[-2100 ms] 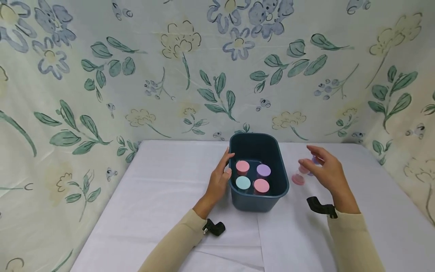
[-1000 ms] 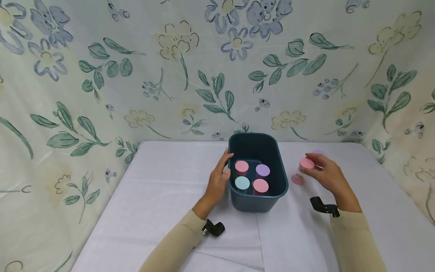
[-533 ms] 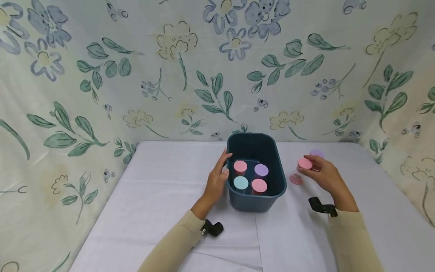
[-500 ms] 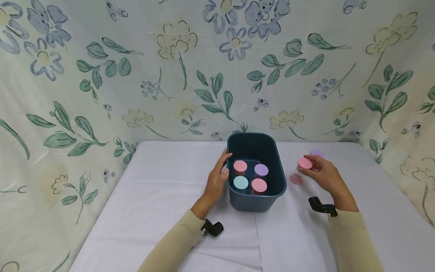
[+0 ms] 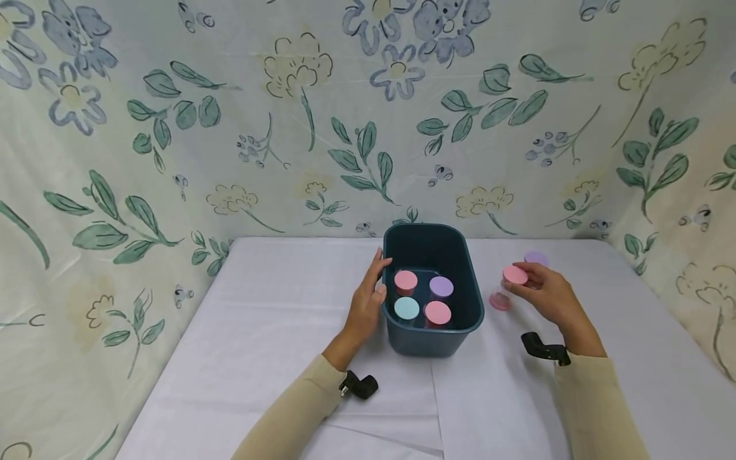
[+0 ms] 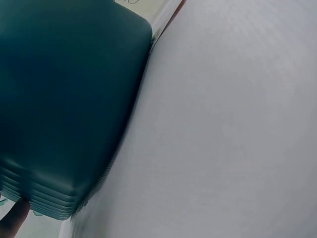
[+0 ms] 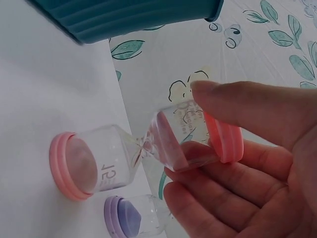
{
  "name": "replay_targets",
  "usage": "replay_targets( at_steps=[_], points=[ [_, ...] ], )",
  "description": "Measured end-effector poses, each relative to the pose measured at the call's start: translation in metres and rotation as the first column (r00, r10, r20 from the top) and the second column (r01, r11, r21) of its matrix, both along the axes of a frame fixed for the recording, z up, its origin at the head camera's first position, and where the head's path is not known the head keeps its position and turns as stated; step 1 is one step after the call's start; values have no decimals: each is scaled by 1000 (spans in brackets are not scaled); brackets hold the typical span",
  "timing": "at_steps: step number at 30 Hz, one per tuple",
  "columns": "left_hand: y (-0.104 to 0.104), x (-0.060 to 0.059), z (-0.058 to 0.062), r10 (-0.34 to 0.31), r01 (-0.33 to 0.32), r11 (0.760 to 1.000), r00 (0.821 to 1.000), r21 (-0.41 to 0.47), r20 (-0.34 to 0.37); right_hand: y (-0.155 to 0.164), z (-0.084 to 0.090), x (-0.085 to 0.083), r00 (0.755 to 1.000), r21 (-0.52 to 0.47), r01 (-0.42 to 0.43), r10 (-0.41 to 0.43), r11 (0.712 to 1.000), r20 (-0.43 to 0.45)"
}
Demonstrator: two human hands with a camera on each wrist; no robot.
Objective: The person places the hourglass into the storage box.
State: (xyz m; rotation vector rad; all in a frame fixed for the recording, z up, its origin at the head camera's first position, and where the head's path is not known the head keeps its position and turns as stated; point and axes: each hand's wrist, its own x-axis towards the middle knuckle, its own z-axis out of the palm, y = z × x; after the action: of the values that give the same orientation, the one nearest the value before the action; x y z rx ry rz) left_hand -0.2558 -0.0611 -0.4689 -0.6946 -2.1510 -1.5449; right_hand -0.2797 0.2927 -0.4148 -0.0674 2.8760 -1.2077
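A dark teal bin (image 5: 427, 225) stands mid-table and holds several sand timers, showing a pink cap (image 5: 405, 280), a purple cap (image 5: 441, 286), a light blue cap (image 5: 406, 308) and another pink cap (image 5: 437, 312). My left hand (image 5: 368, 300) rests flat against the bin's left wall (image 6: 69, 99). Right of the bin, my right hand (image 5: 546, 297) pinches the upper end of a pink-capped sand timer (image 5: 506, 289). The timer (image 7: 148, 148) is tilted, its lower cap on the table. A purple-capped timer (image 5: 536, 258) stands just behind it.
A white cloth (image 5: 276, 319) covers the table. Floral fabric (image 5: 310, 128) hangs close behind and on both sides. The bin's corner (image 7: 129, 17) lies just left of the held timer, and the purple timer (image 7: 124, 218) is beside it.
My right hand, first hovering with spread fingers over the timers, has closed on the pink timer's top and tipped it. The left hand and bin have stayed put.
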Motion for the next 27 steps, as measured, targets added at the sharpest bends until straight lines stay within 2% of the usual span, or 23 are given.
replay_targets(
  at_steps=[2,5,8,9,11,13,27],
  points=[
    [0,0,0,4,-4,1000,1000,-4,7,0,0,0,1000,3,2,-2,1000,-2],
    [-1,10,13,-4,4,1000,1000,-12,20,0,-1,-1,1000,12,4,-3,1000,-15],
    [-1,10,14,-16,16,1000,1000,-7,18,0,-2,-1,1000,17,10,-9,1000,-26],
    [-1,10,14,-15,15,1000,1000,-6,19,0,-2,-1,1000,16,12,-12,1000,-29],
    [-1,3,3,-4,4,1000,1000,-6,13,0,-2,0,999,15,20,-19,1000,-31],
    [0,0,-1,9,-9,1000,1000,-9,8,0,-1,0,999,13,27,-26,1000,-36],
    [-1,-1,-2,13,-13,1000,1000,-21,-1,-4,6,2,996,10,46,-45,999,-78]
  ],
)
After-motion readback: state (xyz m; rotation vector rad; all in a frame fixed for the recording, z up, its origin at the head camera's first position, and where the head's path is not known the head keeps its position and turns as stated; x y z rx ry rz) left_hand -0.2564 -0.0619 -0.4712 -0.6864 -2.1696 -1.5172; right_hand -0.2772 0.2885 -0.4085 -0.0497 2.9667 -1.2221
